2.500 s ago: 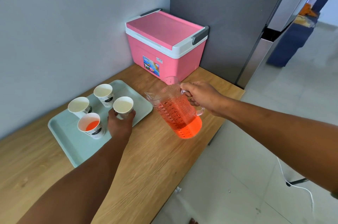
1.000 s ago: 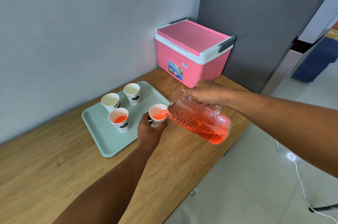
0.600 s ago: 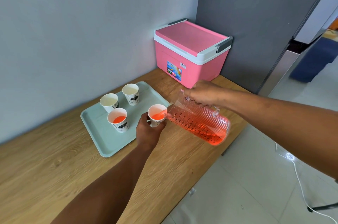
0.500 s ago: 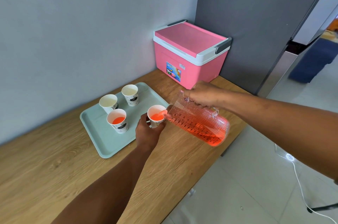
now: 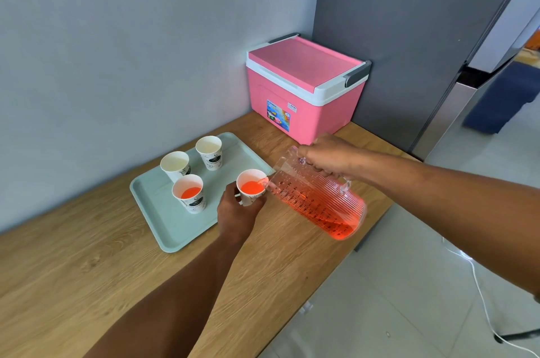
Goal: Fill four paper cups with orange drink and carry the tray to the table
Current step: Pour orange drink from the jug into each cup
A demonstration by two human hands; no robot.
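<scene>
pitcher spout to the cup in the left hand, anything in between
Nothing visible. The pitcher is tilted with its spout at the rim of the held cup, which the left hand grips from below.

The right hand (image 5: 324,156) grips the handle of a clear ribbed pitcher (image 5: 315,199), tipped with its spout at the rim of a paper cup (image 5: 251,186) that the left hand (image 5: 236,211) holds at the mint tray's (image 5: 163,220) 3 o'clock edge. Orange drink fills part of that cup. On the tray, a second cup (image 5: 189,192) holds some drink; two empty cups (image 5: 175,164) stand toward 12 o'clock. A pink cooler (image 5: 304,88) sits at 1 o'clock on the wooden counter (image 5: 73,270).
</scene>
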